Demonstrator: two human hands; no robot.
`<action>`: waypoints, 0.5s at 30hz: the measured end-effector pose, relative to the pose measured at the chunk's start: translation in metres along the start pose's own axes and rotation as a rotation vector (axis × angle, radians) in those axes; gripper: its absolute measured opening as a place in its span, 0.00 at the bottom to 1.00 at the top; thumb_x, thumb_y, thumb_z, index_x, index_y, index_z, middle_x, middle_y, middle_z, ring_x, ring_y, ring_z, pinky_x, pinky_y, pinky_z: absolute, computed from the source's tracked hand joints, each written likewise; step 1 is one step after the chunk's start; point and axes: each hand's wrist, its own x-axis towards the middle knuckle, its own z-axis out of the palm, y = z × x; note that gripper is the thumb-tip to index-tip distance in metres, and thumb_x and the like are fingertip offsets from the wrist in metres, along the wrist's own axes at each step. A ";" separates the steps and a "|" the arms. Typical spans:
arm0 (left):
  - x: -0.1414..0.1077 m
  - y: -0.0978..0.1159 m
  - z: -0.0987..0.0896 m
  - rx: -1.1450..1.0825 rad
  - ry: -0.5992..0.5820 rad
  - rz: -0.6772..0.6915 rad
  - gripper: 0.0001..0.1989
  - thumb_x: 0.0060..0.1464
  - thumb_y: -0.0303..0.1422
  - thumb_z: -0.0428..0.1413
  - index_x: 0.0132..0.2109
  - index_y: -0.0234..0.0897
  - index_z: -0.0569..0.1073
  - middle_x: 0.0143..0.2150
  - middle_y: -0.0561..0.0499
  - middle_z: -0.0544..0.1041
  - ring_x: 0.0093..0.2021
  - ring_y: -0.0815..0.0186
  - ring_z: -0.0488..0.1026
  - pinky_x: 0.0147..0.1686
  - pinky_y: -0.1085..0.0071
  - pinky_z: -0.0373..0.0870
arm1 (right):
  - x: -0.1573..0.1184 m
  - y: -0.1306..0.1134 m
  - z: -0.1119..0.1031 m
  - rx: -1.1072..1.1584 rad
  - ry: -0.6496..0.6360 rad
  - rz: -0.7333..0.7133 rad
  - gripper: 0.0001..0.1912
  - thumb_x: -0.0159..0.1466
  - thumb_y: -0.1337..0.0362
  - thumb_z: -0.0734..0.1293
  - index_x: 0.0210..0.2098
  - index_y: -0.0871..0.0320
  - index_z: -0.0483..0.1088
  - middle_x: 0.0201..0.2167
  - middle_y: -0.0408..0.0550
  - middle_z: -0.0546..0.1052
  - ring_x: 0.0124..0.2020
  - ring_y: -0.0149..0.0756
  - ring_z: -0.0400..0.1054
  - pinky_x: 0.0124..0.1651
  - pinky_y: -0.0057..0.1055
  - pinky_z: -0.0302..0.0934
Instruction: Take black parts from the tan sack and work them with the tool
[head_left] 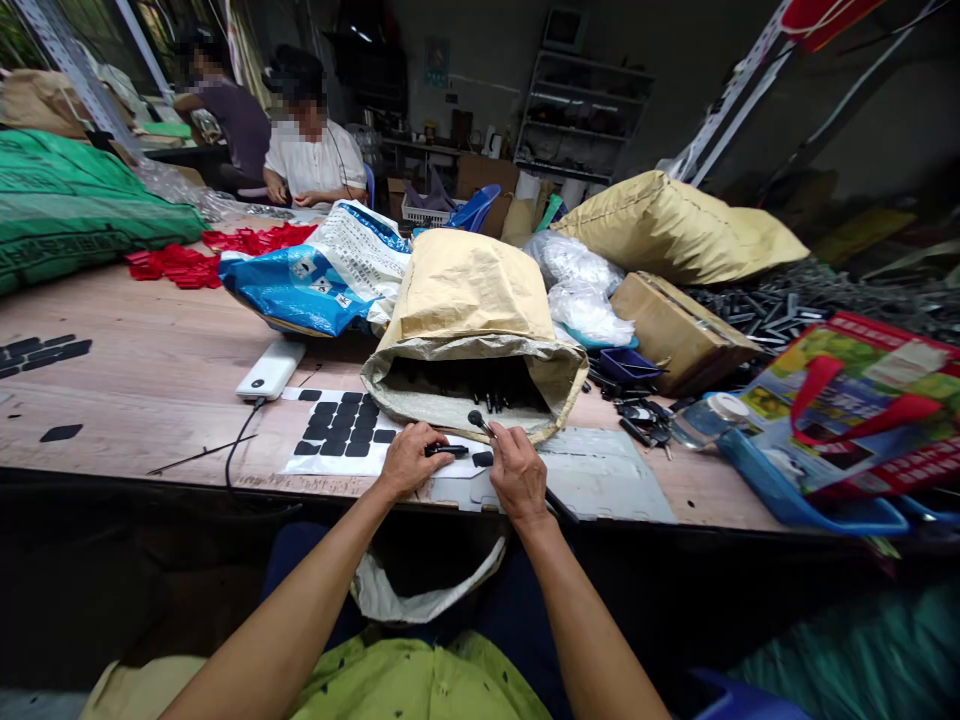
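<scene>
My left hand (pixel 409 459) is closed on a short black part (pixel 447 451) at the table's front edge. Just to its right, my right hand (pixel 516 468) pinches a thin black tool with a round end (pixel 478 420). Behind both hands lies an open paper sack (pixel 480 290), its mouth facing me, with dark pieces inside. A white sheet (pixel 296 462) bearing rows of black rounded pads (pixel 341 425) is left of my left hand. Under and beside my right hand is a grey flat board (pixel 611 475).
A white power bank (pixel 271 369) with a cable lies left. Behind it are a blue and white bag (pixel 322 270) and red pieces (pixel 180 266). Rightward are a wooden box (pixel 679 325), a jar (pixel 709 420) and a blue tray (pixel 817 505). Two people sit at the back left.
</scene>
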 end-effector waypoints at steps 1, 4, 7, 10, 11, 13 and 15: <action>0.000 0.000 0.000 0.000 0.005 -0.004 0.10 0.54 0.39 0.64 0.42 0.43 0.82 0.39 0.51 0.77 0.43 0.60 0.70 0.44 0.66 0.64 | -0.003 -0.002 -0.005 0.044 0.000 0.004 0.18 0.73 0.66 0.57 0.57 0.56 0.71 0.41 0.48 0.75 0.43 0.35 0.68 0.46 0.27 0.60; 0.000 0.000 0.002 0.001 0.022 -0.015 0.10 0.53 0.39 0.65 0.42 0.44 0.82 0.39 0.51 0.77 0.43 0.60 0.70 0.44 0.66 0.63 | -0.013 -0.008 -0.014 0.125 -0.011 0.017 0.19 0.73 0.67 0.57 0.58 0.55 0.71 0.41 0.48 0.75 0.43 0.34 0.70 0.46 0.25 0.62; -0.001 0.001 0.003 0.004 0.035 -0.020 0.10 0.53 0.39 0.65 0.43 0.45 0.82 0.39 0.51 0.77 0.43 0.61 0.70 0.44 0.66 0.63 | -0.022 -0.014 -0.014 0.125 -0.045 0.011 0.20 0.72 0.69 0.57 0.59 0.53 0.71 0.41 0.47 0.75 0.43 0.34 0.70 0.45 0.25 0.63; -0.001 0.002 0.002 0.009 0.038 -0.026 0.10 0.53 0.39 0.65 0.43 0.45 0.82 0.39 0.52 0.77 0.43 0.61 0.70 0.43 0.66 0.63 | -0.027 -0.018 -0.011 0.089 -0.101 0.015 0.21 0.70 0.71 0.59 0.58 0.52 0.72 0.39 0.47 0.75 0.42 0.34 0.71 0.43 0.24 0.63; -0.001 0.002 0.002 0.013 0.036 -0.026 0.10 0.53 0.39 0.65 0.43 0.45 0.82 0.39 0.52 0.77 0.43 0.61 0.70 0.43 0.66 0.63 | -0.026 -0.019 -0.010 0.082 -0.108 0.024 0.20 0.70 0.71 0.59 0.57 0.52 0.72 0.39 0.47 0.75 0.41 0.34 0.71 0.43 0.24 0.63; -0.001 0.003 0.002 0.015 0.032 -0.022 0.09 0.53 0.38 0.65 0.42 0.44 0.82 0.39 0.51 0.77 0.43 0.61 0.70 0.43 0.66 0.63 | -0.024 -0.023 -0.010 0.089 -0.099 0.040 0.20 0.70 0.70 0.59 0.57 0.52 0.72 0.40 0.47 0.75 0.42 0.34 0.71 0.43 0.24 0.63; 0.000 0.003 0.001 0.008 0.030 -0.018 0.09 0.53 0.38 0.65 0.42 0.44 0.82 0.38 0.52 0.77 0.43 0.61 0.69 0.43 0.66 0.63 | -0.022 -0.028 -0.010 0.101 -0.084 0.031 0.20 0.71 0.69 0.59 0.58 0.52 0.72 0.41 0.48 0.75 0.43 0.34 0.71 0.45 0.24 0.63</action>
